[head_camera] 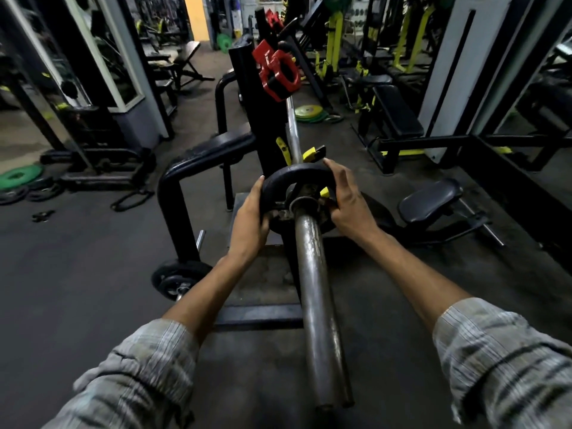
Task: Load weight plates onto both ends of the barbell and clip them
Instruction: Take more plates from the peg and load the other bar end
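Observation:
A steel barbell (pixel 315 289) runs away from me, its thick near sleeve pointing at the camera. A small black weight plate (pixel 297 178) sits on that sleeve, pushed up near the collar. My left hand (pixel 250 218) grips the plate's left rim and my right hand (pixel 346 199) grips its right rim. Farther along the bar a red clip (pixel 278 72) hangs at the far end. The bar rests on a black rack (pixel 260 125) with yellow hooks (pixel 311 153).
A loaded small bar (pixel 176 281) lies on the floor at left. Green and black plates (pixel 18 181) lie far left, yellow-green plates (pixel 311 113) beyond the rack. A black padded bench (pixel 397 111) and a low seat (pixel 428 201) stand at right.

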{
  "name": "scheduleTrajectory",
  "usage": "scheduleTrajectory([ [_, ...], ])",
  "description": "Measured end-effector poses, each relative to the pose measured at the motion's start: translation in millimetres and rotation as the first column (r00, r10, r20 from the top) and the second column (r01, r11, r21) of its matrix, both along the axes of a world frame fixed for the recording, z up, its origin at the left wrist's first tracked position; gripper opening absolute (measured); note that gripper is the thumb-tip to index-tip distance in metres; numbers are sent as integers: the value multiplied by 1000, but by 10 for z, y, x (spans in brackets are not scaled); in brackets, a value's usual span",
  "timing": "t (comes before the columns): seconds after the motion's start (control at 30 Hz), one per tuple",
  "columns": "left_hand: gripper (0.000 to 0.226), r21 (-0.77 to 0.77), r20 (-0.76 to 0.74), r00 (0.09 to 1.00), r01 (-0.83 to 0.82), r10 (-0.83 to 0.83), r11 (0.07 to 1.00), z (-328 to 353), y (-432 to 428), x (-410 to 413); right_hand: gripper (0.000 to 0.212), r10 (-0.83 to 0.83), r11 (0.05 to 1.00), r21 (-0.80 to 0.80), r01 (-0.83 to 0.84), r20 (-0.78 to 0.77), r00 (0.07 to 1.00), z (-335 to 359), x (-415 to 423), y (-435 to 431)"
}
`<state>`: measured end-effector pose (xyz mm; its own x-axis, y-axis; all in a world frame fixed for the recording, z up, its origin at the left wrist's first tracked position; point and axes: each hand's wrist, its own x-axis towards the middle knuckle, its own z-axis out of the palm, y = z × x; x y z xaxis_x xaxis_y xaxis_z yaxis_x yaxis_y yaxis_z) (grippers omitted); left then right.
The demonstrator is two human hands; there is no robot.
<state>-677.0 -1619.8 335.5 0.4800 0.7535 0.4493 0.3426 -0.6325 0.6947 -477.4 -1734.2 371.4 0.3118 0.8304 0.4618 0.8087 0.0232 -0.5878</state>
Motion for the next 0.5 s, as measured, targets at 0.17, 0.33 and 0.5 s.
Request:
scheduleTrajectory([
  [0.17, 79, 75, -164, 986, 19, -7, 997, 120, 26, -208, 83, 4, 997, -83, 6, 115, 993, 180, 11, -28],
  [0.33, 72, 242, -329, 944, 81, 3, 967, 352, 129, -766, 77, 105, 994, -36, -99, 390, 915, 633, -435, 178],
  [0.5, 69, 290, -350, 933, 24, 83, 957, 498, 335, -1548, 77, 243, 970, -123, -209, 507, 827, 822, -1238, 579],
])
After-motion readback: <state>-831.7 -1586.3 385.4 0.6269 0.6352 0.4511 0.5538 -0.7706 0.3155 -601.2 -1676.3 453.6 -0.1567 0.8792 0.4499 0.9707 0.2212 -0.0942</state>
